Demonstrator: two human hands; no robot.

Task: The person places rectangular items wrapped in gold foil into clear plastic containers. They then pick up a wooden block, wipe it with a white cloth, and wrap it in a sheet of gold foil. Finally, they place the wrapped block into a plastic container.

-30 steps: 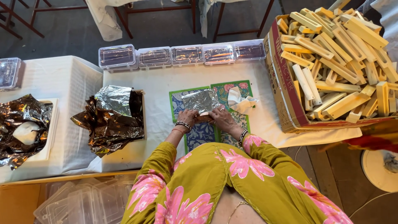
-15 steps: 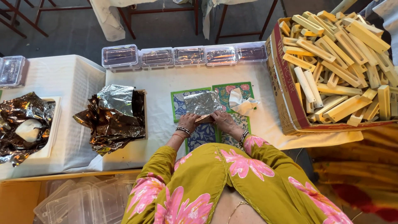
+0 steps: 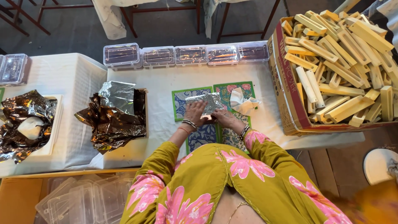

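My left hand (image 3: 195, 113) lies flat on a sheet of silver foil (image 3: 207, 101) that rests on patterned blue and green mats (image 3: 182, 99) on the white table (image 3: 166, 79). My right hand (image 3: 224, 117) pinches the foil's near edge, where something narrow and brownish shows under it. What the foil wraps is hidden. A crumpled white cloth (image 3: 242, 103) lies just right of the foil.
A row of clear lidded boxes (image 3: 186, 54) with foil-wrapped contents lines the far edge. A cardboard box (image 3: 286, 95) of pale wooden pieces (image 3: 344, 62) stands at right. A tray of crumpled foil sheets (image 3: 114, 114) sits at left. Empty clear boxes (image 3: 78, 199) lie below.
The foil has been folded down flatter over the mats. My left hand has slid onto its top, and my right hand stays at the near edge.
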